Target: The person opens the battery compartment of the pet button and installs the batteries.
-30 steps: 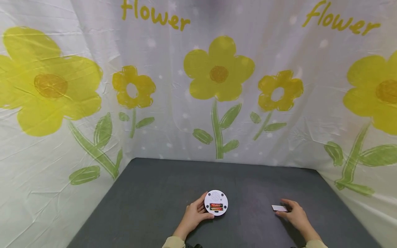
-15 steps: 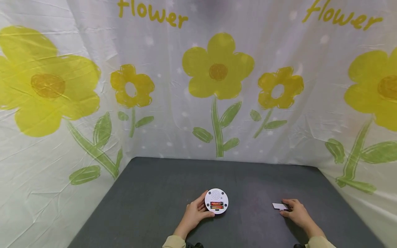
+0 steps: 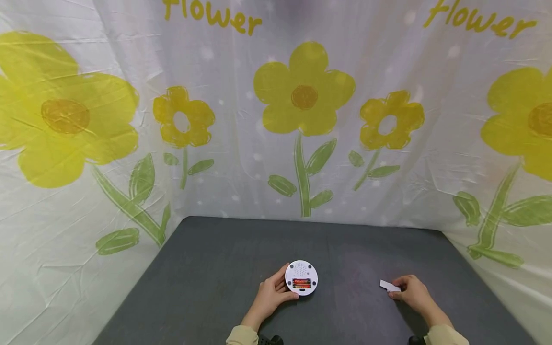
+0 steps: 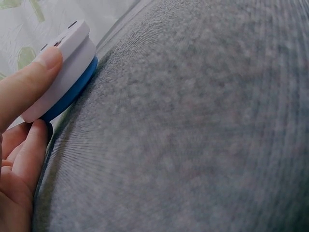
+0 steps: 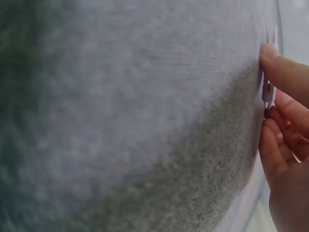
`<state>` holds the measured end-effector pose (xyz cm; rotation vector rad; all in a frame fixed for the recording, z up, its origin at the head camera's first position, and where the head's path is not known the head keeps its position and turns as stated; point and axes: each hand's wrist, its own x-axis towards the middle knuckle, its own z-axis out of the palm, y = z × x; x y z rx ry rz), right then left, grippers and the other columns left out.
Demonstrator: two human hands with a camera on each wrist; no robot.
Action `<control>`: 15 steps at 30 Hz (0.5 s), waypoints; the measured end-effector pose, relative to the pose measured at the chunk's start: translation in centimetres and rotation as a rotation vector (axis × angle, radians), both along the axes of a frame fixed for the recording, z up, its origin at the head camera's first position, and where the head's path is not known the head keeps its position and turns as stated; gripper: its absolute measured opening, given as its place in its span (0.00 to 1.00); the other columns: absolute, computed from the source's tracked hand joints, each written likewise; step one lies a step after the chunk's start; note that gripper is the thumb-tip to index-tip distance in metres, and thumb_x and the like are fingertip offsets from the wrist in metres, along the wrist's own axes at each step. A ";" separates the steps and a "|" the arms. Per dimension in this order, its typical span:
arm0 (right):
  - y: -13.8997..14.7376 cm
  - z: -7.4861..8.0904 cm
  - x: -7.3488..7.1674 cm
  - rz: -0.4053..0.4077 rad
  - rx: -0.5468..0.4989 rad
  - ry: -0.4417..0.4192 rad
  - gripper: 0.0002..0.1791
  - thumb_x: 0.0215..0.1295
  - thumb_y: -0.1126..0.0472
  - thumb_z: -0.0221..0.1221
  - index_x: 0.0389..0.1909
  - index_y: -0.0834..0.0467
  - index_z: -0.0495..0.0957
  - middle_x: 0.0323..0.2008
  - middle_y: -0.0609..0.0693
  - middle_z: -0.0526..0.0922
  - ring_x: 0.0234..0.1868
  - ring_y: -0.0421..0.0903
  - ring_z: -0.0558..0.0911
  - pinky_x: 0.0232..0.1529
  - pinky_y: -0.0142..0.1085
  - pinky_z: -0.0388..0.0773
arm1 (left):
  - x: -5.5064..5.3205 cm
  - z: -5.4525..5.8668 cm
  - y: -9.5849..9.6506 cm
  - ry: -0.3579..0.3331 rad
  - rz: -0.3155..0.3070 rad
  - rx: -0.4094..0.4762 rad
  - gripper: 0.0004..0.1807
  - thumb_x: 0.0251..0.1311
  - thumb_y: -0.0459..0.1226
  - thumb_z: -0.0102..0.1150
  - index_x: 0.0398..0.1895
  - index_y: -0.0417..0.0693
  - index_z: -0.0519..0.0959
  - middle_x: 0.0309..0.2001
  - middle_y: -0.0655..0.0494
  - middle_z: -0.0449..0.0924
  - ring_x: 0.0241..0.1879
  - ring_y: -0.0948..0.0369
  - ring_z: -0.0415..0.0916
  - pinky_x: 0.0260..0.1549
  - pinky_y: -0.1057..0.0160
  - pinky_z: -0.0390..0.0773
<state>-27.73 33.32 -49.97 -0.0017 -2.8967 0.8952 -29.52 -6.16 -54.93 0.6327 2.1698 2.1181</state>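
In the head view a round white battery-powered device (image 3: 301, 270) shows its underside, with speaker holes, dark feet and an uncovered compartment holding two red batteries (image 3: 301, 283). My left hand (image 3: 269, 297) grips its left edge, thumb at the lower rim. The left wrist view shows the device (image 4: 67, 63) edge-on and tilted, its blue face (image 4: 79, 84) turned toward the table. To the right, my right hand (image 3: 414, 293) pinches a small white battery cover (image 3: 388, 285) between thumb and fingers. From the right wrist the cover (image 5: 271, 94) appears as a thin edge, mostly hidden by fingers.
Both hands are over a dark grey table (image 3: 241, 249), whose far edge meets a white curtain (image 3: 233, 191) printed with yellow flowers. More curtain hangs along the left and right sides.
The right hand has turned the battery cover slightly and shifted its thumb and finger grip on it. The left hand keeps hold of the device. The head view has tipped slightly.
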 end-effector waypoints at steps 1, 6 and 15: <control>0.0 0.0 0.0 -0.001 -0.002 0.001 0.18 0.39 0.62 0.73 0.29 0.67 0.78 0.31 0.55 0.74 0.33 0.50 0.74 0.35 0.44 0.70 | 0.0 0.0 0.0 0.001 -0.004 0.002 0.48 0.42 0.33 0.73 0.68 0.40 0.59 0.64 0.39 0.60 0.59 0.50 0.64 0.50 0.64 0.72; -0.1 0.0 0.2 -0.012 -0.013 0.005 0.20 0.39 0.62 0.73 0.31 0.67 0.77 0.29 0.52 0.75 0.31 0.47 0.73 0.33 0.42 0.69 | 0.1 0.0 0.0 -0.002 -0.008 0.009 0.47 0.42 0.32 0.72 0.68 0.39 0.59 0.64 0.39 0.60 0.59 0.50 0.64 0.50 0.64 0.71; -2.7 1.2 0.2 0.017 -0.021 0.052 0.21 0.42 0.60 0.73 0.36 0.64 0.77 0.31 0.51 0.74 0.32 0.47 0.73 0.32 0.42 0.71 | 0.1 0.3 -0.1 -0.003 -0.009 0.012 0.47 0.41 0.31 0.73 0.68 0.39 0.59 0.64 0.37 0.60 0.59 0.49 0.64 0.51 0.63 0.71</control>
